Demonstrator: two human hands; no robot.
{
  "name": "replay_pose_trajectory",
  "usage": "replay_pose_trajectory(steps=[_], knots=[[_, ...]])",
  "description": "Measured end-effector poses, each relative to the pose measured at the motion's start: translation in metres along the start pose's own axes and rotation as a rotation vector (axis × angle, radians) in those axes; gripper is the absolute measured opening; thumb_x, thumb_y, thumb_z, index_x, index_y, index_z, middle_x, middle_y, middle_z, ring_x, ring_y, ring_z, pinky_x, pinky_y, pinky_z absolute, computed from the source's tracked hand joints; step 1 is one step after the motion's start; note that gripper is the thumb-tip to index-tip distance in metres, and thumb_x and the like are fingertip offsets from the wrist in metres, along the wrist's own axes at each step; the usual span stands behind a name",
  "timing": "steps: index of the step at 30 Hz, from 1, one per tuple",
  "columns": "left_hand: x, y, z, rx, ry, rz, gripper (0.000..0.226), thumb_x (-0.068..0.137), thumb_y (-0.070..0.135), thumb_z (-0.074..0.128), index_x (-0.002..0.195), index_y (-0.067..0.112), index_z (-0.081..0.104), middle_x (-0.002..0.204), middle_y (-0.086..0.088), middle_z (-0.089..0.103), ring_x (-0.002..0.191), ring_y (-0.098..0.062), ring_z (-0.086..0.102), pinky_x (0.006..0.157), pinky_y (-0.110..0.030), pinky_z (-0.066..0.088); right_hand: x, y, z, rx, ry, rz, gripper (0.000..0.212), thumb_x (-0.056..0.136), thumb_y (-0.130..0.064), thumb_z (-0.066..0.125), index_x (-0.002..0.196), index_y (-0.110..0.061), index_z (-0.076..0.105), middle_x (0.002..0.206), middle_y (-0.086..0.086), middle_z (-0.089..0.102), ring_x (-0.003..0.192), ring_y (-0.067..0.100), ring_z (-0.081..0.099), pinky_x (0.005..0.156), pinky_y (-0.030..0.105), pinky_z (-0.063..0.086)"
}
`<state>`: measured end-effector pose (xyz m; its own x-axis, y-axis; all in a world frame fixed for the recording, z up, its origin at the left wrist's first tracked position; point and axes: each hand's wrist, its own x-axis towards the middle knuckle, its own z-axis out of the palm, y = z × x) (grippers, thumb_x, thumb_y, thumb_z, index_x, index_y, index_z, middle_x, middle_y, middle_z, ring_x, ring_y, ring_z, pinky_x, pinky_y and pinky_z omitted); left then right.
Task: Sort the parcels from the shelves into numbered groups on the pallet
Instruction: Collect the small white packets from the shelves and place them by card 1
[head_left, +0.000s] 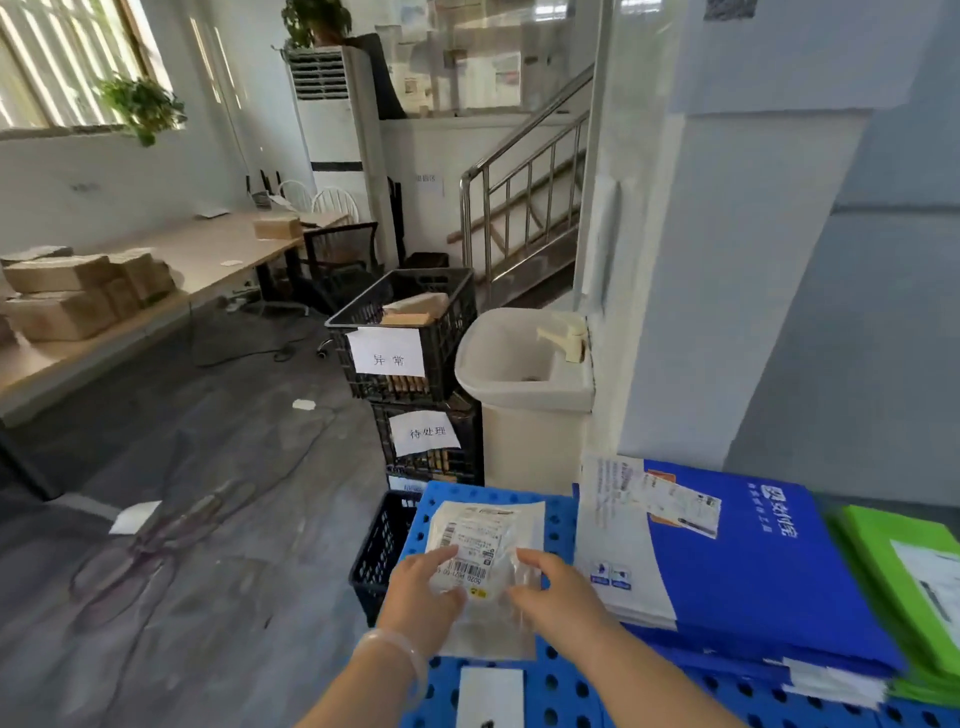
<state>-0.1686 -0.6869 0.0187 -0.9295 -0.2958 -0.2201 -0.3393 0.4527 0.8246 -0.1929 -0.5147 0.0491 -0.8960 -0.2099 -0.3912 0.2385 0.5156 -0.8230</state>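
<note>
A small clear plastic parcel (485, 540) with a white barcode label lies on the blue perforated pallet (558, 691). My left hand (423, 597) touches its left side and my right hand (550, 592) its right side, fingers laid over the bag. A white paper card (491, 696) lies on the pallet just below the parcel. To the right sits a stack of blue-and-white mailers (727, 561), and beyond it a stack of green mailers (904, 577).
Black crates (405, 332) with paper signs stand stacked behind the pallet's left corner, a white basin (519, 364) beside them against the wall. A long table (156, 275) with cardboard boxes runs along the left. Grey floor lies between, with scraps of paper.
</note>
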Motion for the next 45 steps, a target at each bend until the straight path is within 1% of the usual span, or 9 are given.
replay_pose_trajectory(steps=[2, 6, 8, 11, 14, 18, 23, 33, 45], knots=[[0.036, -0.011, -0.002, 0.027, -0.045, -0.01, 0.045, 0.091, 0.01, 0.062, 0.132, 0.027, 0.054, 0.135, 0.004, 0.04, 0.083, 0.008, 0.044, 0.056, 0.003, 0.036, 0.028, -0.003, 0.01, -0.009, -0.001, 0.043, 0.052, 0.094, -0.028, 0.055, 0.143, -0.03, 0.039, 0.148, -0.001, 0.037, 0.109, 0.009, 0.049, 0.057, 0.007, 0.038], [0.089, -0.027, 0.005, 0.091, -0.151, -0.009, 0.049, 0.09, 0.007, 0.061, 0.134, 0.026, 0.051, 0.136, 0.001, 0.04, 0.084, 0.007, 0.044, 0.058, 0.004, 0.036, 0.072, 0.0, 0.023, -0.01, 0.011, 0.114, 0.058, 0.091, -0.029, 0.06, 0.144, -0.032, 0.037, 0.152, -0.003, 0.031, 0.132, 0.014, 0.04, 0.096, 0.021, 0.041], [0.105, -0.035, 0.007, 0.125, -0.196, -0.017, 0.052, 0.089, 0.008, 0.061, 0.135, 0.029, 0.05, 0.14, 0.001, 0.039, 0.092, 0.007, 0.046, 0.063, 0.001, 0.039, 0.086, 0.002, 0.027, -0.046, 0.005, 0.13, 0.062, 0.09, -0.028, 0.062, 0.146, -0.031, 0.035, 0.153, -0.003, 0.028, 0.135, 0.015, 0.038, 0.1, 0.022, 0.037], [0.121, -0.043, 0.009, 0.25, -0.269, -0.032, 0.058, 0.088, 0.023, 0.064, 0.141, 0.035, 0.043, 0.153, -0.001, 0.028, 0.133, -0.014, 0.038, 0.102, -0.024, 0.041, 0.095, 0.003, 0.027, -0.111, -0.027, 0.129, 0.069, 0.089, -0.027, 0.062, 0.15, -0.027, 0.029, 0.155, -0.004, 0.024, 0.137, 0.014, 0.033, 0.106, 0.023, 0.032], [0.13, -0.038, 0.009, 0.471, -0.308, -0.043, 0.065, 0.09, 0.045, 0.06, 0.146, 0.042, 0.03, 0.16, 0.001, 0.01, 0.146, -0.024, 0.018, 0.115, -0.037, 0.029, 0.093, -0.001, 0.023, -0.173, -0.021, 0.072, 0.071, 0.091, -0.028, 0.06, 0.152, -0.026, 0.024, 0.156, -0.007, 0.021, 0.141, 0.012, 0.026, 0.111, 0.023, 0.025], [0.124, -0.005, 0.01, 0.515, -0.28, 0.113, 0.068, 0.091, 0.048, 0.057, 0.149, 0.042, 0.023, 0.161, 0.005, 0.007, 0.147, -0.021, 0.013, 0.117, -0.037, 0.025, 0.076, -0.016, 0.009, -0.286, 0.074, -0.076, 0.076, 0.09, -0.035, 0.061, 0.153, -0.032, 0.018, 0.16, -0.011, 0.012, 0.146, 0.007, 0.015, 0.119, 0.03, 0.018], [0.091, 0.069, 0.021, 0.615, -0.206, 0.441, 0.071, 0.09, 0.056, 0.052, 0.15, 0.043, 0.016, 0.161, 0.009, 0.007, 0.147, -0.019, 0.011, 0.118, -0.036, 0.021, 0.026, -0.019, -0.051, -0.583, 0.307, -0.185, 0.08, 0.089, -0.042, 0.061, 0.153, -0.034, 0.012, 0.162, -0.009, 0.001, 0.148, 0.012, 0.003, 0.119, 0.032, 0.012], [-0.118, 0.198, 0.15, 0.761, -0.336, 1.026, 0.077, 0.089, 0.061, 0.047, 0.151, 0.043, 0.004, 0.162, 0.008, -0.001, 0.148, -0.019, 0.003, 0.12, -0.041, 0.008, -0.212, 0.083, -0.165, -0.844, 0.688, 0.057, 0.094, 0.082, -0.061, 0.057, 0.154, -0.033, 0.003, 0.162, -0.006, -0.003, 0.149, 0.016, -0.004, 0.12, 0.043, 0.004], [-0.506, 0.263, 0.326, 0.632, -0.643, 1.672, 0.08, 0.085, 0.066, 0.047, 0.151, 0.043, 0.009, 0.161, 0.003, 0.011, 0.147, -0.02, 0.013, 0.118, -0.043, 0.017, -0.618, 0.228, -0.206, -0.755, 1.104, 0.637, 0.096, 0.08, -0.069, 0.052, 0.153, -0.036, -0.001, 0.162, -0.006, -0.003, 0.149, 0.017, -0.007, 0.121, 0.044, -0.002]])
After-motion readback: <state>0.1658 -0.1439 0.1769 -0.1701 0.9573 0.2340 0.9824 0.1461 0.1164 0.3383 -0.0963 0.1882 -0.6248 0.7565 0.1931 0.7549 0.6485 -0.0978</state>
